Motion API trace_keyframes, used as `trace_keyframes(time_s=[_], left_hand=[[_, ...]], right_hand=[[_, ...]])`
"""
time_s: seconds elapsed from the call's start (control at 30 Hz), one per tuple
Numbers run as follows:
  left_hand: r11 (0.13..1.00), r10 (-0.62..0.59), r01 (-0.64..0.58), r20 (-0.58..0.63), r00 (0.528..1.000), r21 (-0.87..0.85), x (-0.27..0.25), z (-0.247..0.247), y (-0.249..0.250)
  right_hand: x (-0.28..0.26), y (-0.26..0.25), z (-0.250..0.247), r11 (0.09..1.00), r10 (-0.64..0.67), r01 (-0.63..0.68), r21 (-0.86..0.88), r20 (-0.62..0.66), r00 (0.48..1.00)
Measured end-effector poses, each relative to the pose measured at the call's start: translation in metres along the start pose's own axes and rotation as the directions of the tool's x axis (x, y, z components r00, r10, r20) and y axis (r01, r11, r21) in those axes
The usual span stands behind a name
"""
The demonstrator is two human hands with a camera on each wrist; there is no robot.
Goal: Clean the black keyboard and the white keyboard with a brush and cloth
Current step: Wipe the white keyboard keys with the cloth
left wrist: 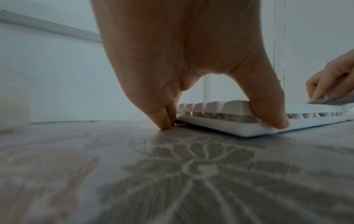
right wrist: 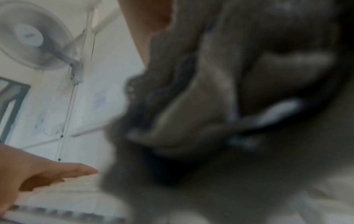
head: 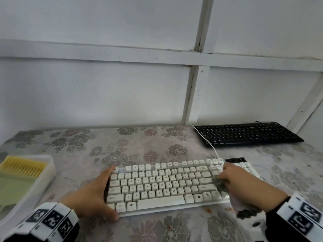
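white keyboard (head: 166,185): centre of the flowered table (head: 139,147), nearest the person, cream keys, white cable (head: 208,142) running off its far right corner
left hand (head: 92,194): clamped on the white kbd's left end, thumb on the front corner, fingers (left wrist: 164,121) straight down the far side w/ tips on the tabletop, bracing it, not typing
right hand (head: 232,179): over the white kbd's right end, fingers bunched round the cloth, pressing it onto the keys by the enter block
cloth (head: 244,208): white w/ dark blotches, crumpled under the right hand, tail hanging off the white kbd's front right corner; right wrist view just a blurry grey mass of it
black keyboard (head: 246,134): well beyond the white kbd, far right by the wall, untouched at this sec
brush (head: 22,166): yellow bristles, in the white tray (head: 45,182) well left of the white kbd, nobody on it
step, my read: wiping the white kbd's right end
risk 1: cloth fold snags a keycap edge & pops it if dragged hard
risk 2: loose tail or knuckles catch the cable & tug it
risk 3: kbd skids right if the left hand eases off mid-wipe
risk 4: wiping only tops may leave grit btwn keys
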State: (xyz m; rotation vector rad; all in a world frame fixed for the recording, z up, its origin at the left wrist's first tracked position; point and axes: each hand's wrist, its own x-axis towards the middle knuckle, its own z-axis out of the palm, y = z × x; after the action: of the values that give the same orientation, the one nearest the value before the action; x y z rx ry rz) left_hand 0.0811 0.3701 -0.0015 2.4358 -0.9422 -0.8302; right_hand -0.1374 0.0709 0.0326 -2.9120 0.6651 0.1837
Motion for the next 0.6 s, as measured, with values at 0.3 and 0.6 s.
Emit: trace_keyframes(time_s=[0.3,0.6], left_hand=[[1.0,0.016,-0.015,0.023,1.0,-0.008,-0.001,-0.002,0.001],[1.0,0.015,-0.015,0.001,1.0,0.017,0.001,0.0,-0.002]], right_hand=[[0.021,-0.113,-0.004,0.914,-0.372,0.366,0.173,0.003,0.928],[0.006,-0.076,0.011,0.962,-0.274,0.274,-0.023,-0.012,0.962]])
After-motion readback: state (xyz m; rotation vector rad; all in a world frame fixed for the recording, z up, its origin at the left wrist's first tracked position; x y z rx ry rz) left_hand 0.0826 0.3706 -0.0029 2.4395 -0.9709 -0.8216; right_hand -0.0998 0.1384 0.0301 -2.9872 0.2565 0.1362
